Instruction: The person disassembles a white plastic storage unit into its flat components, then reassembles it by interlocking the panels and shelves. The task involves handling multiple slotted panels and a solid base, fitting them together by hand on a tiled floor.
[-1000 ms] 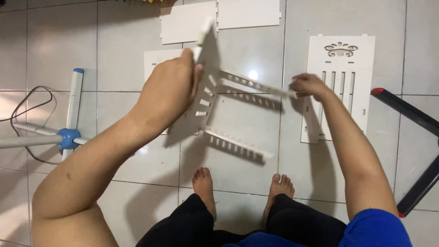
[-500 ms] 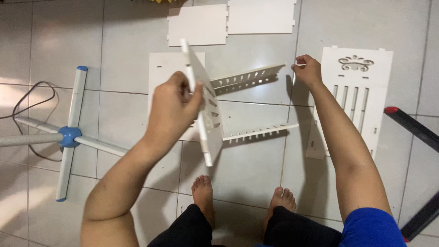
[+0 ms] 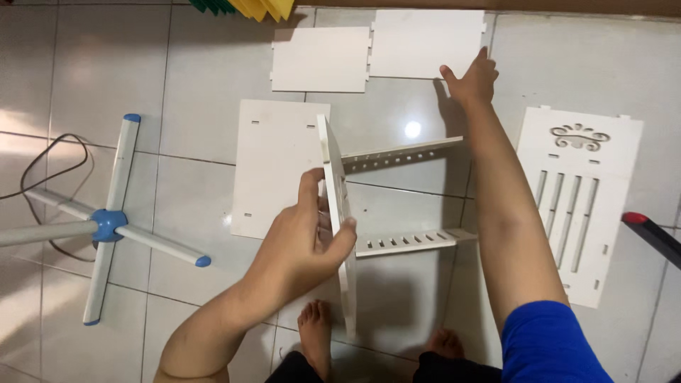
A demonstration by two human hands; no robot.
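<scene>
I am steadying the upright white panel (image 3: pixel 339 213) with two slotted rails (image 3: pixel 401 152) plugged into its side, standing on the tiled floor (image 3: pixel 177 64). My left hand (image 3: pixel 305 241) is wrapping fingers and thumb round its edge. My right hand (image 3: pixel 472 81) is reaching, loosely spread, onto a flat board (image 3: pixel 418 42). I judge the next move needs a firm grip on that board.

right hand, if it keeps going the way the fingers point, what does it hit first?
Probably the far flat white panel: the right hand points up-frame with its fingertips already at that panel's lower right edge. Contact can't be confirmed.
</scene>
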